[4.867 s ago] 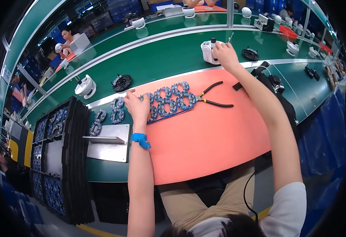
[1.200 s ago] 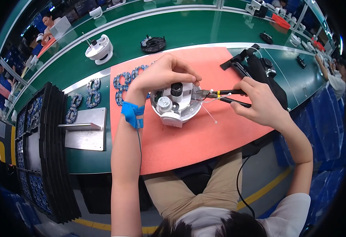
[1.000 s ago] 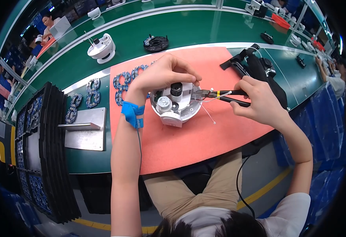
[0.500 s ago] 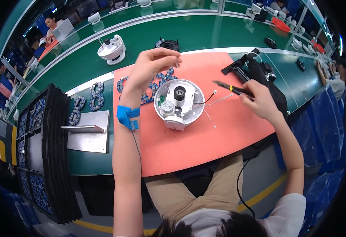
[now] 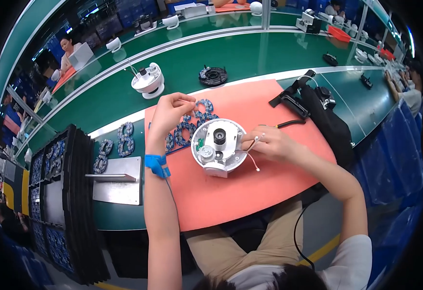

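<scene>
A round white camera housing with a black lens in its middle lies open side up on the orange mat. At its right rim my right hand has its fingers closed around the thin wires that come out of it; loose connector ends stick out past the fingers. Black-and-yellow cutting pliers rest on the mat just beyond that hand. Above the blue circuit boards, my left hand is held in a pinch; what lies between its fingertips is too small to name. A blue strap circles the left wrist.
Black trays of boards are stacked at the left, beside a metal plate with a handle. Beyond the mat stand another white housing and a black ring-shaped part. A black stand occupies the right side. Other people work farther off.
My right hand has put the pliers down on the mat and moved left to the housing's wires. My left hand stays pinched over the boards. The whole view has shifted slightly.
</scene>
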{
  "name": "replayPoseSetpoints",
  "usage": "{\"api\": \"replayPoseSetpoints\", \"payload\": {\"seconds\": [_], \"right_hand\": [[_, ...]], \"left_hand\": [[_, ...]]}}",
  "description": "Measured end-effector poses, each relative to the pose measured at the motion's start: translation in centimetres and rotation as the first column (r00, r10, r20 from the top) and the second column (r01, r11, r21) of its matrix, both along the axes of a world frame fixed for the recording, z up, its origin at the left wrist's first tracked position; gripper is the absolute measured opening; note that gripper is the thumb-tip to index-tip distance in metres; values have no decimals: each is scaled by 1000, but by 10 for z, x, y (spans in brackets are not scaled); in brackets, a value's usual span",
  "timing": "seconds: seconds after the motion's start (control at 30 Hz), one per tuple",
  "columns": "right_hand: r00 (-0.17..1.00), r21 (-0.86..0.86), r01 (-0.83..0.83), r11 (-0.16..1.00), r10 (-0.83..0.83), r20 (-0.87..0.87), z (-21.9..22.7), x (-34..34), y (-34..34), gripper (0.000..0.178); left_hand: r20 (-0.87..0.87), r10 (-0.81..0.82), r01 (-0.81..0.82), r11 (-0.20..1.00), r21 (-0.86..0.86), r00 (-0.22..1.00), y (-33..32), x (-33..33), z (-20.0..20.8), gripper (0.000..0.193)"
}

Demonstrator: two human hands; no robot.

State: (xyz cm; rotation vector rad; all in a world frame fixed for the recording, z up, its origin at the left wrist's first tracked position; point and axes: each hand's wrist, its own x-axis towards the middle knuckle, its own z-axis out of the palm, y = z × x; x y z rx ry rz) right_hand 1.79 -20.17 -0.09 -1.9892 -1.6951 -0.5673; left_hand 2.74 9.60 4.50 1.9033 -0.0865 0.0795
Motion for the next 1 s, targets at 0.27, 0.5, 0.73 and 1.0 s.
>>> {"api": "replayPoseSetpoints", "payload": {"seconds": [0.27, 0.5, 0.73, 1.0], "right_hand": [[963, 228, 261, 938, -269, 5, 36, 90, -18, 25], [680, 184, 726, 662, -731, -55, 8, 231, -18, 13], [470, 236, 871, 432, -871, -142, 16, 230, 4, 27], [893, 211, 450, 868, -440, -94, 29, 199, 142, 29]], "left_hand": [[-84, -29, 31, 999, 30, 996, -2, 2, -14, 16], [-292, -439, 493, 857, 147, 850, -57, -8, -21, 12], [-353, -605, 674, 729, 114, 714, -64, -3, -36, 14], [-383, -629, 712, 692, 118, 676, -52, -4, -31, 26]]}}
